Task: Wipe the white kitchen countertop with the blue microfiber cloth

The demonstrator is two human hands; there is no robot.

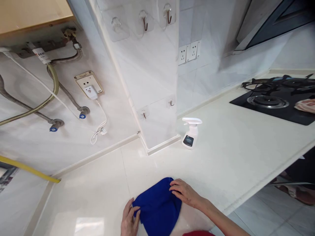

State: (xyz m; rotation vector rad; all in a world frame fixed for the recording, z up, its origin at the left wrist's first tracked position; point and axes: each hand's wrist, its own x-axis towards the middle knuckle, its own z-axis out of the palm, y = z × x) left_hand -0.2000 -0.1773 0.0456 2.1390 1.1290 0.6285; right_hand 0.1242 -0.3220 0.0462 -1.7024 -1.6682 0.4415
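Observation:
A blue cloth (158, 206) lies partly on the pale counter, its lower part running out of view at the bottom edge. My left hand (130, 219) grips the cloth's left corner between thumb and fingers. At the upper right corner of the cloth, my right hand (183, 191) has its fingers closed on the fabric. Beyond the hands a white spray bottle (191, 133) with a dark label stands upright near the wall corner, touched by neither hand.
A black gas hob (273, 101) with a folded cloth (306, 105) on it sits at the right. Wall hooks (144, 23), a plugged-in socket (89, 86), hoses and a yellow pipe (29, 169) line the walls. The counter's front edge (268, 175) slants along the right.

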